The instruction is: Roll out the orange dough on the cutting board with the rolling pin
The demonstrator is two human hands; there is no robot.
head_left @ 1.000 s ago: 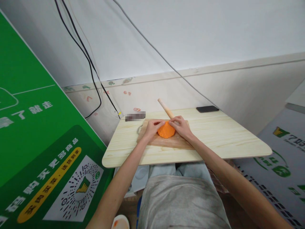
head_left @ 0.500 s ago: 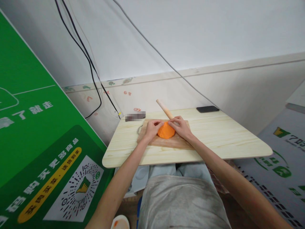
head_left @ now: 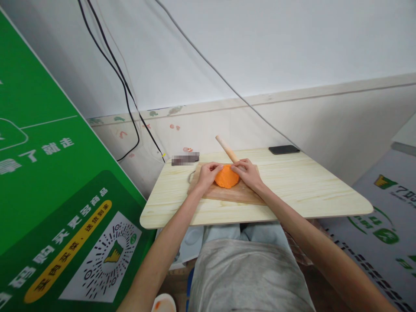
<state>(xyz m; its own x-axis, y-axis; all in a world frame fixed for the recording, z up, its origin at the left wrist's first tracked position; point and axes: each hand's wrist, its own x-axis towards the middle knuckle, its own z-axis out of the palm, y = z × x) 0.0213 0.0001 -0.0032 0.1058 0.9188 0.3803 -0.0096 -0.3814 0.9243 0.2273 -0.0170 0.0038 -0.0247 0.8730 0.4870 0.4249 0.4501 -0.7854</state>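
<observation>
Rolling pin (head_left: 225, 147) aside, its far end nudged slightly rightward, little moved. With my left hand (head_left: 209, 173) and right hand (head_left: 248, 172) I pinched the orange dough (head_left: 227, 177) at 2 edges, over the cutting board (head_left: 227, 195); probably soft, light, tearable, it wanted broad fingertip holds.

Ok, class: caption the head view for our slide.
Left hand and right hand at an orange dough-like piece over a wooden board, dark phone lying beyond.
</observation>
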